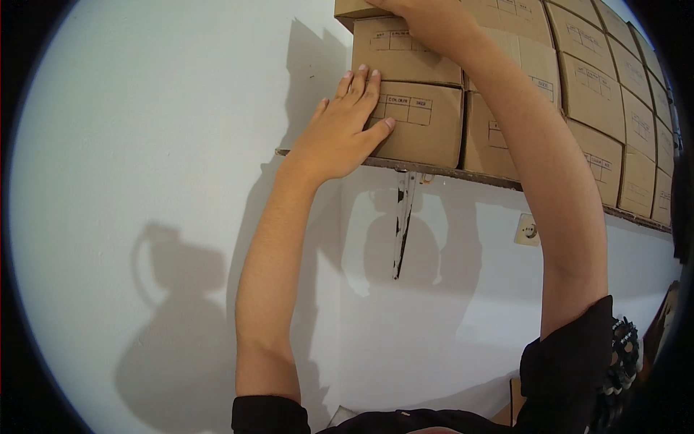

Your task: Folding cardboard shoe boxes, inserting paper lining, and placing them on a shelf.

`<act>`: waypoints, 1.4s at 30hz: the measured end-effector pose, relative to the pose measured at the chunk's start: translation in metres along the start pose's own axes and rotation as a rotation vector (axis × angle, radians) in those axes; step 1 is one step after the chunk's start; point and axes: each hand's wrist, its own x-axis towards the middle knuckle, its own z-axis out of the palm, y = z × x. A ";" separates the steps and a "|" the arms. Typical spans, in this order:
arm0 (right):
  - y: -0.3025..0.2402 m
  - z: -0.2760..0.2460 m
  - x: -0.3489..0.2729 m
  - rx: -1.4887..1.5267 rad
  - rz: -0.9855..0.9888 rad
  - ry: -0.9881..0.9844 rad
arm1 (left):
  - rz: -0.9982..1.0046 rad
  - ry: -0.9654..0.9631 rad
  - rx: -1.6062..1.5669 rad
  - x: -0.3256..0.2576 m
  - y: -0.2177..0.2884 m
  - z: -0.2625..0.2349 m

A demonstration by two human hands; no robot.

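Observation:
My left hand (345, 134) is open, its fingers spread against the front and left edge of a brown cardboard box (426, 141) at the left end of a wall shelf. On this box sits another cardboard box (394, 65). Higher still, a third cardboard box (353, 10) juts a little further left and is cut off by the top of the picture. My right hand (437, 25) reaches up to that third box. Most of its fingers lie past the upper edge, so its grip is hidden.
Similar boxes (593, 87) are stacked along the shelf to the right. The shelf's dark edge (484, 176) rests on a chipped white metal bracket (405, 224). A wall socket (527, 230) sits below the shelf. White wall (144, 130) stands at left, with dark patterned fabric (623, 354) at lower right.

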 end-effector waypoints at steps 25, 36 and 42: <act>-0.051 -0.212 -0.128 0.138 0.160 -0.267 | 0.151 1.001 -0.252 -0.148 0.052 0.006; -0.059 -0.373 -0.385 0.327 0.992 -0.269 | -0.733 0.272 -0.625 -0.398 0.205 0.122; -0.066 -0.523 -0.538 0.068 1.223 -0.741 | -0.809 0.167 -0.886 -0.405 0.348 0.137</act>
